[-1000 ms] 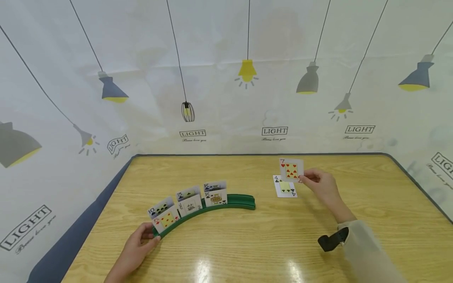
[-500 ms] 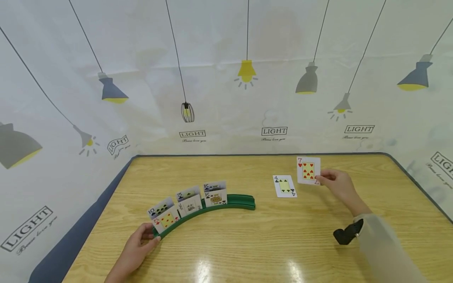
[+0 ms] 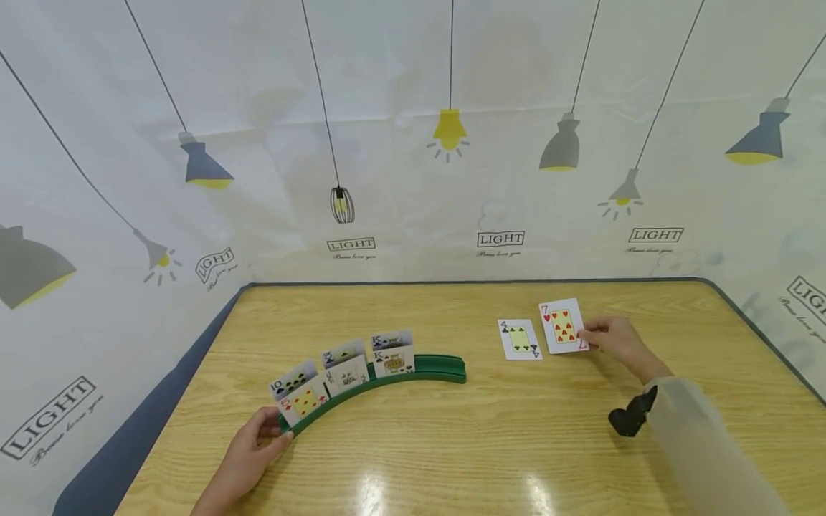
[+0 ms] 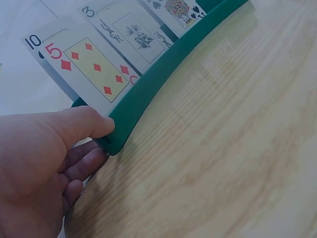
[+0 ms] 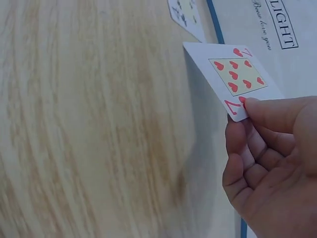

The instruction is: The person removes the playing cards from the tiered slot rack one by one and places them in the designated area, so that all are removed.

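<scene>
My right hand (image 3: 621, 345) pinches the seven of hearts (image 3: 563, 324) by its lower right corner, thumb on the printed face. In the right wrist view the card (image 5: 237, 74) tilts, with a shadow beneath it on the table. Just left of it, the four of clubs (image 3: 519, 340) lies face up. My left hand (image 3: 250, 446) grips the near left end of a curved green card holder (image 3: 439, 368), thumb in front. Several cards stand in it: the five of diamonds (image 4: 94, 67) before a ten (image 3: 293, 378), a joker (image 3: 348, 377) before a three (image 3: 343, 352), and two kings (image 3: 393, 360).
Wooden table surface (image 3: 452, 451) spreads in front of the holder and between the hands. A printed backdrop (image 3: 413, 179) with lamp drawings rises behind the table's far edge. A black strap (image 3: 632, 412) sits on the right wrist.
My right hand moves the seven of hearts rightward, off the four of clubs, then lowers it toward the table beside that card. The left hand and holder stay put.
</scene>
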